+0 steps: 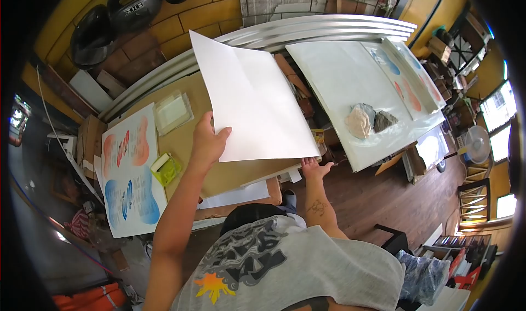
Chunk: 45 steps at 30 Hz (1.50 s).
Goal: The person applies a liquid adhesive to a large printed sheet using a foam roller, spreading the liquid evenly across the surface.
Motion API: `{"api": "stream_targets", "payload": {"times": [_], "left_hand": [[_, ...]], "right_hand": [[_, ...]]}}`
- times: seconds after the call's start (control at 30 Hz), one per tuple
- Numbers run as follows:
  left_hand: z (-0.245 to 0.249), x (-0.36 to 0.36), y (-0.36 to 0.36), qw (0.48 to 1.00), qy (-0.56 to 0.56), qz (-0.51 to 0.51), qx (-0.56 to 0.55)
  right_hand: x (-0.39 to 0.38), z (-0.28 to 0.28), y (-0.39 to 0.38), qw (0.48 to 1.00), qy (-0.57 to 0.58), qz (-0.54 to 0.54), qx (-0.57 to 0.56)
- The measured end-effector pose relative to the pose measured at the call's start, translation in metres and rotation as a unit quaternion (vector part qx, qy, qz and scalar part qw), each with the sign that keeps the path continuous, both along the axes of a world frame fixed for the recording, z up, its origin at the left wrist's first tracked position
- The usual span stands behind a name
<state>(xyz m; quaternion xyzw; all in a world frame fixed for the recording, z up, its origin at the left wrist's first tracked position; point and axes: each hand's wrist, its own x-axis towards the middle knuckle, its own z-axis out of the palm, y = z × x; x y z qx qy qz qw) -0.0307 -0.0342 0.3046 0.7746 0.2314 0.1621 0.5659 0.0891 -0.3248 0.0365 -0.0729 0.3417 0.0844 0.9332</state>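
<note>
A large blank white sheet point(257, 97), slightly bent, is raised at a tilt over the brown board on the table. My left hand point(211, 138) pinches its left edge, thumb on the front and fingers partly hidden behind. At the lower right corner, my right hand point(315, 167) has its fingers stretched out against the bottom edge and its thumb spread away from the sheet. Left of the sheet lie a printed sheet point(130, 171) with red and blue footprint shapes, a clear plastic container point(173, 113) and a yellow-green container point(166, 169) with a whitish item in it.
To the right, a pale panel point(329, 81) carries stones point(361, 120) and more footprint prints point(397, 70). Corrugated metal sheets point(318, 26) run along the back wall. A fan point(476, 145) and a chair point(474, 201) stand at the far right.
</note>
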Motion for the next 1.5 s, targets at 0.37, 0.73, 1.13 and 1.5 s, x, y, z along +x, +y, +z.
{"api": "stream_targets", "payload": {"times": [0.37, 0.73, 1.13, 1.5], "left_hand": [[0.043, 0.028, -0.034, 0.999, -0.013, -0.032, 0.016], [0.077, 0.058, -0.058, 0.991, -0.004, -0.062, 0.118], [0.169, 0.047, -0.028, 0.995, -0.066, -0.073, 0.022], [-0.124, -0.07, 0.024, 0.992, 0.004, 0.041, -0.121]], "right_hand": [[0.067, -0.013, -0.02, 0.997, 0.054, -0.04, 0.042], [0.084, 0.023, -0.038, 0.992, 0.114, 0.021, -0.046], [0.093, 0.069, -0.052, 0.999, 0.0, -0.031, 0.044], [0.057, 0.086, -0.089, 0.968, -0.206, 0.078, -0.121]]}}
